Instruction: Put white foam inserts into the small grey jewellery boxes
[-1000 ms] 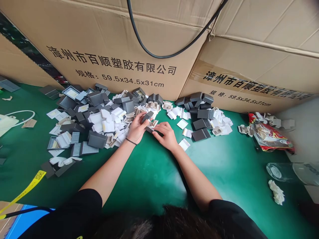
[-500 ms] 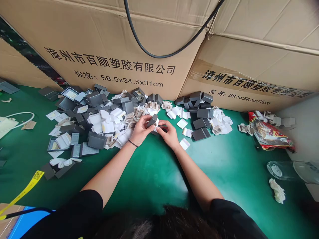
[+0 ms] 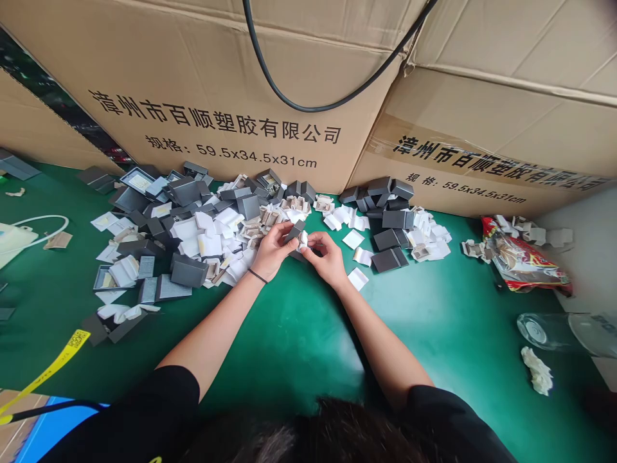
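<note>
1. Since a second ago, has lifted the right hand (image 3: 328,258) off the counter (image 3: 299,334) and brought it up against the left hand (image 3: 270,249); has hardly shifted in the last half second.
2. Grips a grey box (image 3: 294,230) in the left hand, fingers closed round it, just above the counter at the near edge of the big pile (image 3: 193,238).
3. Pinches a white insert (image 3: 303,240) between right thumb and forefinger, pressed against the box's right side; cannot tell whether it sits inside the box.
4. Holds both hands close together, fingertips meeting around the box.
5. Wears a thin dark band (image 3: 256,276) on the left wrist and black sleeves on both arms.
6. Left of the hands: the big pile, a jumble of grey boxes, lids and white and beige inserts, spread along the foot of the cartons (image 3: 202,71).
7. Right of the hands: a smaller heap (image 3: 388,206) of grey boxes and white pieces, with one loose white piece (image 3: 357,279) just beside the right wrist.
8. Far side: two cartons with black print, a black cable (image 3: 308,103) looping down across them.
9. Far right: a red bag (image 3: 523,263), a glass jar (image 3: 554,331) lying on its side and a crumpled tissue (image 3: 536,372) near it.
10. Near left: a yellow tape (image 3: 58,360) trailing over the counter's edge.
</note>
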Demonstrator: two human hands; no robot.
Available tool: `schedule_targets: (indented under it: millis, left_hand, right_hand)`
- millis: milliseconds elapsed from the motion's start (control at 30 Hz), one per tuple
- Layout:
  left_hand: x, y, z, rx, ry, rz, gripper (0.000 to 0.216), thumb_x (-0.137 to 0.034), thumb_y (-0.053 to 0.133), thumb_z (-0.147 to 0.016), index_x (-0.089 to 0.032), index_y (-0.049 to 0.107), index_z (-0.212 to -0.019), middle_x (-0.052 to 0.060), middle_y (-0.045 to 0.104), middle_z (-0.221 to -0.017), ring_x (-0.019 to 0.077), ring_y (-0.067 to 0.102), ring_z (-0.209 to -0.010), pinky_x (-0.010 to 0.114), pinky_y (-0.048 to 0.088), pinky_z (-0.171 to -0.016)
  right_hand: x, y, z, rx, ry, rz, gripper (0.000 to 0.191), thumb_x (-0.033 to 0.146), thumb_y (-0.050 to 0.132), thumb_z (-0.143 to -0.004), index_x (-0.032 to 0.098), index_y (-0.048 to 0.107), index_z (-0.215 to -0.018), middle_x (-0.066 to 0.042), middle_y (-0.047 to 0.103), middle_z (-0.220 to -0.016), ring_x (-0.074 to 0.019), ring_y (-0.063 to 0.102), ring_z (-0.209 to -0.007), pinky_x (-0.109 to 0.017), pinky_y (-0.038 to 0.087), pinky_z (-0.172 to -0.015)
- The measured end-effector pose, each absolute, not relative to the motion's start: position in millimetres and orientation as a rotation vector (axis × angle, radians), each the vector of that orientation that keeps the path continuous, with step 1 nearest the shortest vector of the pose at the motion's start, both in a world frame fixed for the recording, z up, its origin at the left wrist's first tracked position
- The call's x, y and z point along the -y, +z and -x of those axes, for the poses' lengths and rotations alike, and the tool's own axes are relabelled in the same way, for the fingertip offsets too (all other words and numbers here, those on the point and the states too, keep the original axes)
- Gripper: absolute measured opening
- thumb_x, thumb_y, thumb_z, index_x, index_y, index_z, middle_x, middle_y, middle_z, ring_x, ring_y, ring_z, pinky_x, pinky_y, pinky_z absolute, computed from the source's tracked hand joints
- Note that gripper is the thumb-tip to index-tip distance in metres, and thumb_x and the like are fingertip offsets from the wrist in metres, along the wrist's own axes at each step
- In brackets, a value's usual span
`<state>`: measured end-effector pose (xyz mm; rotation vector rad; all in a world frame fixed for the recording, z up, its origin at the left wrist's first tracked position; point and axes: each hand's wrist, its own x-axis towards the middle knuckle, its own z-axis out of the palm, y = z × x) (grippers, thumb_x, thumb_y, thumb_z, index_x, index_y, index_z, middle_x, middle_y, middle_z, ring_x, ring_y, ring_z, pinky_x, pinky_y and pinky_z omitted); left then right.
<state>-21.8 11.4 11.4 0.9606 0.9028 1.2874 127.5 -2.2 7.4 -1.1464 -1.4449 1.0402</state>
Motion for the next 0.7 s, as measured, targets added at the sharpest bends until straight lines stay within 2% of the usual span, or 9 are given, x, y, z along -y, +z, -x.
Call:
schedule_targets:
  millis: [200,400,700]
  left_hand:
    - [-11.9,13.9,22.7,-0.870,1.262,-0.908,0.047,-0.032,0.077,-0.064,-0.019,0.057,-0.105,0.007,0.062,-0.112,0.0213,0.057,-0.106,0.035,0.047,-0.090]
    - [-12.3,15.3,23.1,-0.881,1.223,-0.901,0.047,-0.034,0.077,-0.065,-0.019,0.058,-0.105,0.007,0.061,-0.116,0.0222,0.055,-0.111,0.035,0.044,-0.093]
    - [-13.7,11.5,22.8,-0.821,1.224,-0.902,0.047,-0.035,0.078,-0.064,-0.020,0.060,-0.105,0.008,0.062,-0.117,0.0236,0.055,-0.111,0.035,0.044,-0.093]
  right_hand:
    - [2.3,7.0,-130.3,1.552,0.908,1.227,0.028,0.041,0.063,-0.073,0.023,0.057,-0.093,-0.002,0.061,-0.099,-0.0140,0.053,-0.078,-0.030,0.048,-0.077]
    - [2.1,6.6,-130.9,1.595,0.857,1.233,0.026,0.040,0.063,-0.074,0.023,0.057,-0.093,-0.002,0.062,-0.098,-0.0140,0.053,-0.076,-0.030,0.048,-0.076]
    - [2.7,6.7,-125.7,1.408,0.959,1.064,0.030,0.041,0.066,-0.072,0.023,0.052,-0.092,-0.002,0.060,-0.098,-0.0163,0.059,-0.094,-0.035,0.048,-0.092]
